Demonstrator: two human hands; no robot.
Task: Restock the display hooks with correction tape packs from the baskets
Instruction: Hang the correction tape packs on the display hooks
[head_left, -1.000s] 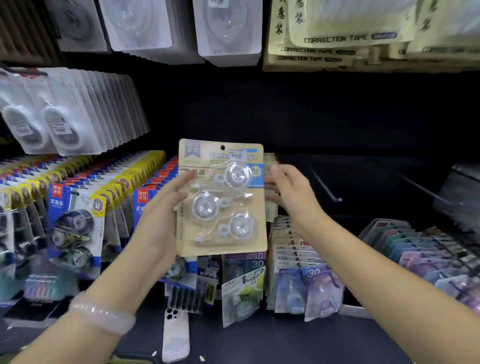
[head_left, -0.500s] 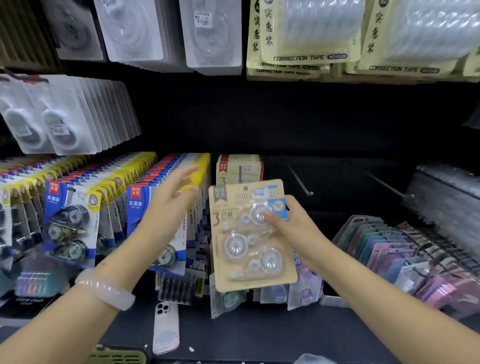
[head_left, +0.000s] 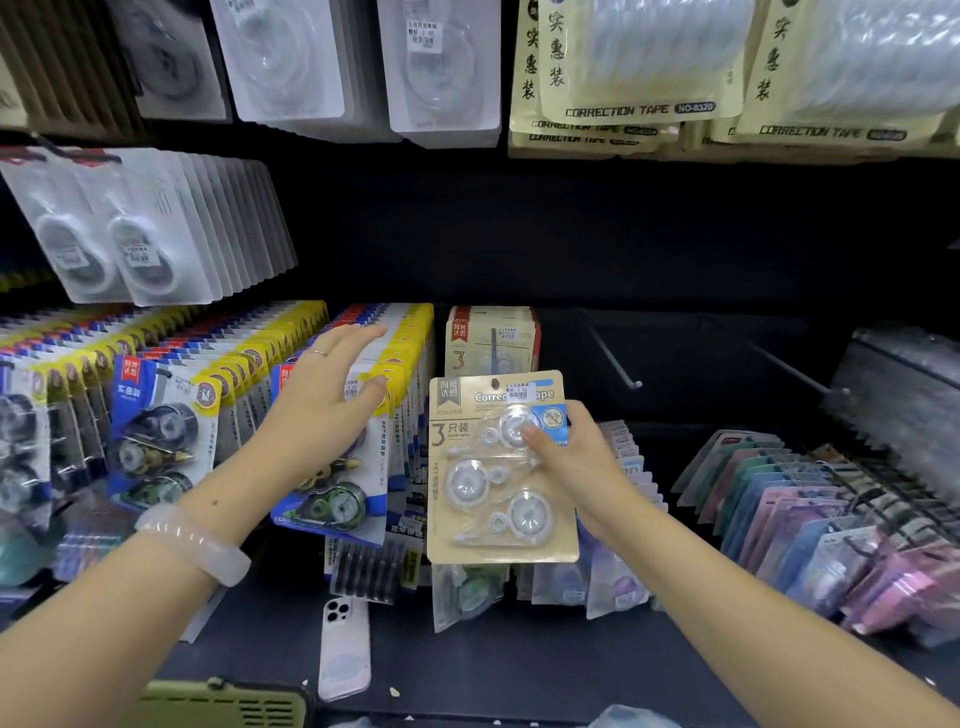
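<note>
My right hand (head_left: 574, 457) grips a tan three-piece correction tape pack (head_left: 483, 499) by its right edge, thumb on the front blister. The pack is upright, below and in front of a short row of matching tan packs (head_left: 493, 340) on a hook. My left hand (head_left: 324, 400) has its fingers spread over the blue-and-yellow packs (head_left: 395, 364) hanging just left of that row, thumb against the front pack. Two bare metal hooks (head_left: 615, 361) (head_left: 795, 371) stick out to the right of the tan row.
A white phone (head_left: 344, 644) lies on the dark shelf below. A green basket corner (head_left: 223, 704) shows at the bottom edge. Pastel packs (head_left: 810, 519) fill racks at the right, white and cream packs hang above, and more blue-and-yellow packs (head_left: 156, 431) hang at the left.
The left hand let go of the tan pack and moved left onto the blue-and-yellow packs. The right hand lowered the pack and now holds it alone; the view has tilted up slightly.
</note>
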